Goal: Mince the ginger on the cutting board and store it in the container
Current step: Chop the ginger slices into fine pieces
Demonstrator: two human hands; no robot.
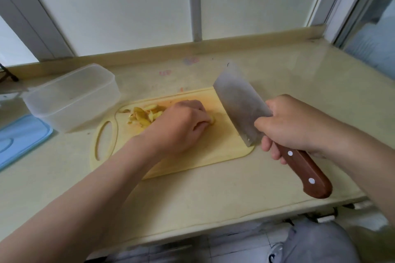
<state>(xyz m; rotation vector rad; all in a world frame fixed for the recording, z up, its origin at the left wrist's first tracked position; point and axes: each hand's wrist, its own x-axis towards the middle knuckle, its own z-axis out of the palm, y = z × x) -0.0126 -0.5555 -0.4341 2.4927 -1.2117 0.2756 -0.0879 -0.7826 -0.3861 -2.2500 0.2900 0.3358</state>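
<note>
A pale yellow cutting board [198, 156] lies on the counter, its handle hole to the left. Sliced ginger [141, 116] is piled at the board's far left part. My left hand [181, 126] rests on the board, fingers curled over a piece of ginger whose tip shows at the fingertips. My right hand [292, 126] grips a cleaver [239, 104] by its brown wooden handle, the blade held tilted over the board's right end, clear of the ginger. The clear plastic container [72, 96] stands open and looks empty, left of the board.
A blue lid [20, 139] lies flat at the counter's left edge, in front of the container. A window with grey frames runs behind the counter. The counter's front edge is near my body, with tiled floor below.
</note>
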